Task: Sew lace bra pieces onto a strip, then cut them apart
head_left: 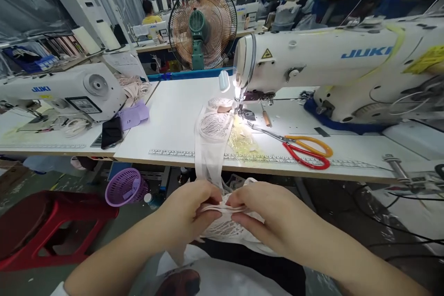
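Note:
Over my lap, my left hand [192,206] and my right hand [268,210] each pinch the folded edge of a pale pink lace bra [227,229], thumbs below and fingers above. A short stretch of the edge shows between the fingertips. More of its lace hangs below toward my lap. On the table beyond lies a lace cup with a fabric band [211,148] that drops over the front edge toward my hands. Whether it joins the held piece is hard to see. Its far end lies by the needle of the JUKI sewing machine [322,55].
Right of the lace lie scissors [307,150] with orange and red handles, and a small wooden-handled tool [266,118]. A second sewing machine [62,90], a phone [112,132] and purple pieces [135,114] are at left. Below stand a purple basket [116,189] and red stool [62,222].

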The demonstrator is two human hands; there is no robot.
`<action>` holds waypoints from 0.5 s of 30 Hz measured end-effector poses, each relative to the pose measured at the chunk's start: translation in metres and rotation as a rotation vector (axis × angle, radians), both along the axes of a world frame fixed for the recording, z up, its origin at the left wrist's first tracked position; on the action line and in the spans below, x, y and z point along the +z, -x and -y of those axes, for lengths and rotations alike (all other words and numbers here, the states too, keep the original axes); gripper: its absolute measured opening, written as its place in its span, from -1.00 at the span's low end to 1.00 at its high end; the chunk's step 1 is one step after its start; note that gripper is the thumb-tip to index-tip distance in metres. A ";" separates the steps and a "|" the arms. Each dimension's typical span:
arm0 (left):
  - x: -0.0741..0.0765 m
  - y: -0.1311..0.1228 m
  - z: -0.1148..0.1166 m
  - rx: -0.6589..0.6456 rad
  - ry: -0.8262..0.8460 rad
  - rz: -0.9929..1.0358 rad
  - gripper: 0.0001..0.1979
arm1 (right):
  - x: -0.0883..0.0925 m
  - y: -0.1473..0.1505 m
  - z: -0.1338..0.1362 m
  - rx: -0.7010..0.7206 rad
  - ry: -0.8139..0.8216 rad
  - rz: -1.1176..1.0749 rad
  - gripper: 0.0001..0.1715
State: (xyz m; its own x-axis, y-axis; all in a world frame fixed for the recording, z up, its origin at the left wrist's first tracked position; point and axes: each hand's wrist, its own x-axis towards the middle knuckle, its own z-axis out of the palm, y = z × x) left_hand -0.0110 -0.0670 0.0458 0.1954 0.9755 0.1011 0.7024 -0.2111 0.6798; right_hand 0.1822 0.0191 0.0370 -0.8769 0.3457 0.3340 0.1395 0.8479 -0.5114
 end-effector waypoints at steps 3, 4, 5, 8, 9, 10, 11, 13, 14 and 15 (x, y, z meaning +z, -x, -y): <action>-0.008 0.001 -0.009 0.033 0.068 0.043 -0.93 | -0.003 -0.002 -0.009 0.016 0.039 0.003 -0.88; -0.011 0.001 -0.013 0.026 0.074 0.062 -0.94 | -0.004 -0.001 -0.012 0.020 0.041 -0.002 -0.88; -0.014 0.001 -0.016 0.015 0.076 0.079 -0.95 | -0.004 -0.001 -0.015 0.020 0.045 -0.002 -0.87; -0.021 0.001 -0.025 -0.005 0.086 0.112 -0.96 | -0.007 0.001 -0.022 0.006 0.057 0.021 -0.86; -0.022 0.001 -0.028 -0.002 0.096 0.114 -0.96 | -0.008 0.002 -0.024 0.003 0.059 0.032 -0.84; -0.024 0.001 -0.030 0.000 0.107 0.114 -0.96 | -0.009 0.003 -0.026 0.002 0.059 0.040 -0.83; -0.025 0.001 -0.032 0.003 0.117 0.110 -0.96 | -0.010 0.003 -0.027 0.001 0.059 0.046 -0.81; -0.026 0.001 -0.036 0.007 0.137 0.100 -0.97 | -0.013 0.004 -0.030 0.001 0.062 0.050 -0.77; -0.026 0.001 -0.038 0.006 0.144 0.099 -0.97 | -0.015 0.004 -0.031 -0.001 0.068 0.051 -0.77; -0.027 0.001 -0.040 0.005 0.150 0.104 -0.97 | -0.017 0.004 -0.032 -0.005 0.077 0.052 -0.76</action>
State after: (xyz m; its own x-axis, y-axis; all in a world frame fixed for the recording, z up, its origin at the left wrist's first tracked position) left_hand -0.0125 -0.0271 0.0193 0.1867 0.9821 -0.0268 0.6278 -0.0983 0.7722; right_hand 0.1778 0.0508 0.0205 -0.8906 0.3727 0.2605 0.1711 0.8055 -0.5674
